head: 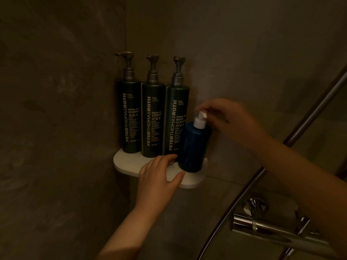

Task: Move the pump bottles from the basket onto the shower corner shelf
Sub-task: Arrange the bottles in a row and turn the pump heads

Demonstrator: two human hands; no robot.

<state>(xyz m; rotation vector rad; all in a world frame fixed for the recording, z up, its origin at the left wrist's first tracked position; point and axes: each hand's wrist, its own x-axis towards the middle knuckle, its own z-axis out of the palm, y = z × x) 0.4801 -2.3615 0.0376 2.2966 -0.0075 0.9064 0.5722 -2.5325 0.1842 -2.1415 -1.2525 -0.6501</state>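
Note:
A blue pump bottle [193, 147] with a white pump stands on the right part of the white corner shelf [124, 162]. My right hand [229, 117] pinches the top of its white pump head. My left hand [159, 173] rests on the shelf with fingers spread, its fingertips at the blue bottle's base. Behind stand three tall dark green pump bottles: shampoo [129, 117], conditioner [153, 121] and body cleanser [176, 119]. The basket is out of view.
Dim brown stone walls meet in the corner behind the shelf. A chrome shower mixer [266, 228] sits at the lower right, with a hose [234, 201] and a slanted rail [319, 106] running up the right side.

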